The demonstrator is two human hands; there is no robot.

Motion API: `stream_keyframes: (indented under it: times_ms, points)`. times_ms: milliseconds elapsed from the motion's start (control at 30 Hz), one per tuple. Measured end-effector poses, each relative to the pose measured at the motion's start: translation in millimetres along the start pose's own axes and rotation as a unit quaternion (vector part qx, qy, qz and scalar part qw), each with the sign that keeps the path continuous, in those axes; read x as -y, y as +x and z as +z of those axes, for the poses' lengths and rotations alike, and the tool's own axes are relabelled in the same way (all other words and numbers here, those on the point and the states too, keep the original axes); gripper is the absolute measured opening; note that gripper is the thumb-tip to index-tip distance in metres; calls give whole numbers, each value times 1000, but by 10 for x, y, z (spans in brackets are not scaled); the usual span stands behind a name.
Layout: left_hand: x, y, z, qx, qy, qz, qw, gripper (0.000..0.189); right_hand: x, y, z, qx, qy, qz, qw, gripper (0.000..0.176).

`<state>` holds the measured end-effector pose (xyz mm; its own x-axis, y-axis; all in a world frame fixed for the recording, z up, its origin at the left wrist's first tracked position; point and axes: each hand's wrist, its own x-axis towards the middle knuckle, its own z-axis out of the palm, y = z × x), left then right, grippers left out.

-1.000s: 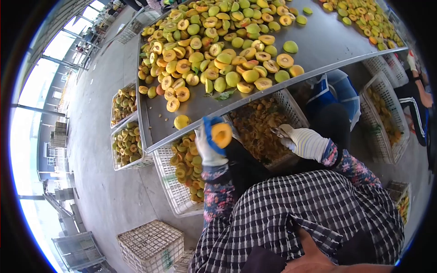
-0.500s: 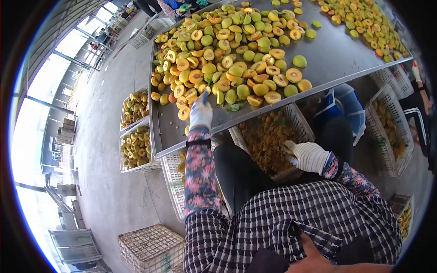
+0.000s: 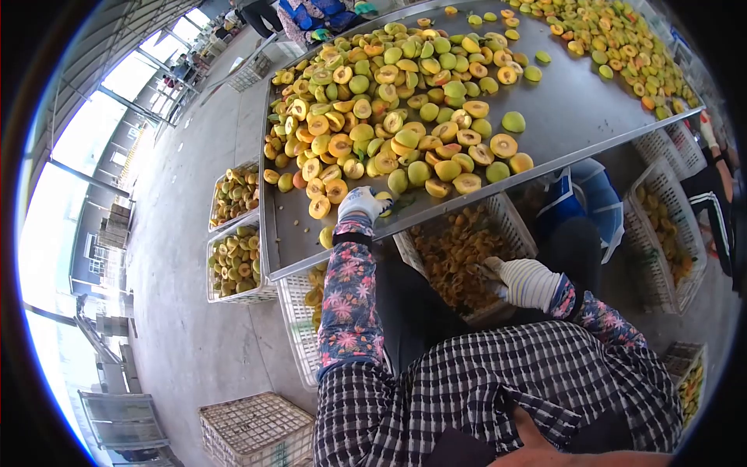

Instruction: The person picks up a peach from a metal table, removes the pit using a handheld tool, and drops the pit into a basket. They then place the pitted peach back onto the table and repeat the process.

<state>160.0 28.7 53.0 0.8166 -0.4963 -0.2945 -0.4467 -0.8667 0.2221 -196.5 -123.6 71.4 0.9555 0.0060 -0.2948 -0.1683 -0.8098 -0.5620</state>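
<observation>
My left hand [image 3: 360, 205], in a white glove with blue-grey fingertips, is curled around a yellow-green peach half [image 3: 384, 204] at the near edge of the metal table [image 3: 311, 233]. Beside and beyond it lies a heap of peach halves [image 3: 405, 117], many with the orange cut side showing. My right hand [image 3: 527, 282], in a striped glove, hangs lower, above a white crate [image 3: 510, 222] of brownish-orange scraps [image 3: 455, 261]. Its fingers are bent together; whatever they may hold is hidden.
More peaches [image 3: 615, 54] cover the table's far right. Filled crates stand left [image 3: 237, 261] and right [image 3: 661, 233]. A blue container [image 3: 587, 194] is under the table edge, and an upturned crate [image 3: 257, 428] sits lower left. Another person [image 3: 319, 15] is at the far side.
My left hand has drawn back from the heap toward the table's near edge, its fingers now closed around a peach half. The right hand stays nearly in place over the scraps.
</observation>
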Motion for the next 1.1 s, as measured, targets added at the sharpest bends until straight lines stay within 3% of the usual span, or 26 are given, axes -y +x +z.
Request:
stream_keyframes:
  times_ms: [67, 100, 133, 167, 200, 267, 333, 367, 400, 467, 500, 567, 633, 733, 833, 933, 1033, 1100]
  points:
    - [71, -154, 18, -54, -118, -8, 992, 52, -89, 25, 116, -58, 38, -58, 996, 48]
    - [-19, -293, -64, -66, -235, -7, 970, 39, -71, 38, 113, -88, 57, -87, 991, 47]
    - [-8, -338, -7, -30, -472, 33, 880, 35, -45, 39, 90, -87, 69, -79, 991, 46]
    - [21, -390, 81, 9, -678, 69, 732, 33, -12, 41, 44, -85, 83, -70, 990, 45]
    - [27, -454, 166, 48, -838, 98, 534, 31, 51, 51, -22, -81, 96, -61, 990, 44]
    - [-209, -731, 179, 85, -897, 131, 413, 37, 165, 90, -119, -117, 116, -69, 984, 34]
    - [-524, -1062, 163, 73, -908, 144, 386, 37, 287, 129, -222, -165, 142, -77, 973, 28]
    - [-621, -1172, 194, 95, -916, 136, 365, 41, 287, 183, -205, -232, 170, -141, 947, 28]
    - [-700, -1252, 235, 118, -923, 127, 344, 46, 331, 201, -257, -249, 142, -132, 949, 28]
    - [-844, -1324, 381, 95, -928, 64, 355, 59, 387, 275, -308, -282, 99, -131, 945, 29]
    - [-887, -1259, 621, -16, -868, 112, 483, 59, 403, 308, -296, -302, 81, -140, 940, 29]
    - [-941, -1256, 751, -65, -827, 134, 542, 60, 412, 380, -267, -341, 44, -162, 925, 29]
    - [-1028, -1442, 545, 58, -900, 81, 425, 59, 432, 388, -272, -332, -19, -152, 931, 29]
    - [-1018, -1468, 574, 54, -870, 127, 473, 57, 380, 440, -206, -324, -56, -155, 932, 29]
    - [-1062, -1542, 533, 3, -823, 126, 554, 61, 352, 474, -129, -298, -87, -117, 943, 30]
    - [-1138, -1619, 451, -3, -838, 70, 541, 64, 337, 487, -133, -261, -124, -90, 953, 32]
    - [-1050, -1534, 554, -7, -811, 37, 584, 65, 235, 535, -102, -228, -148, -85, 959, 31]
    - [-972, -1544, 641, -53, -720, 127, 681, 62, 190, 549, -73, -212, -162, -74, 961, 30]
